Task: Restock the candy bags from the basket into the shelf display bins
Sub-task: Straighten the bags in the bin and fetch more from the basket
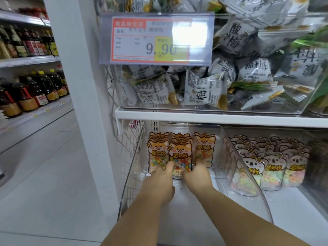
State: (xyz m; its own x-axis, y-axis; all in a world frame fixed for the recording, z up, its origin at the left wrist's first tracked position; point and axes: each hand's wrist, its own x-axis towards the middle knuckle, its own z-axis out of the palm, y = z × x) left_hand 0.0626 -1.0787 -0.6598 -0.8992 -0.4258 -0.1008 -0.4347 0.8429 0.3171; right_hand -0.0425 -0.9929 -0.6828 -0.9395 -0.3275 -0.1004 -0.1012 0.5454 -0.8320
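**Both hands at the foot of the middle row, bags dead ahead**

Reaching forward and down into the clear bin (188,215) under the lower shelf (195,116). Straight ahead of both hands, touching the fingertips: fox candy bags (180,153), standing upright in three rows at the back of the bin, long axis vertical, printed faces toward the camera.

Left hand (160,176) at the seam between the left and middle rows, forefinger laid straight up the front bag's left edge. Right hand (197,174) at the seam between the middle and right rows, fingers hidden behind its own back. Cannot tell whether either hand pinches the front middle bag or only presses on it.

Equally near, one on each side, so probably squaring or seating that front bag rather than fetching another. Next move likely a short push back and level, keeping the bag upright against its stack. Some risk of tipping it forward onto the bare bin floor on letting go.

No basket in view. Just beside, to the right, koala bags (252,164), also upright.
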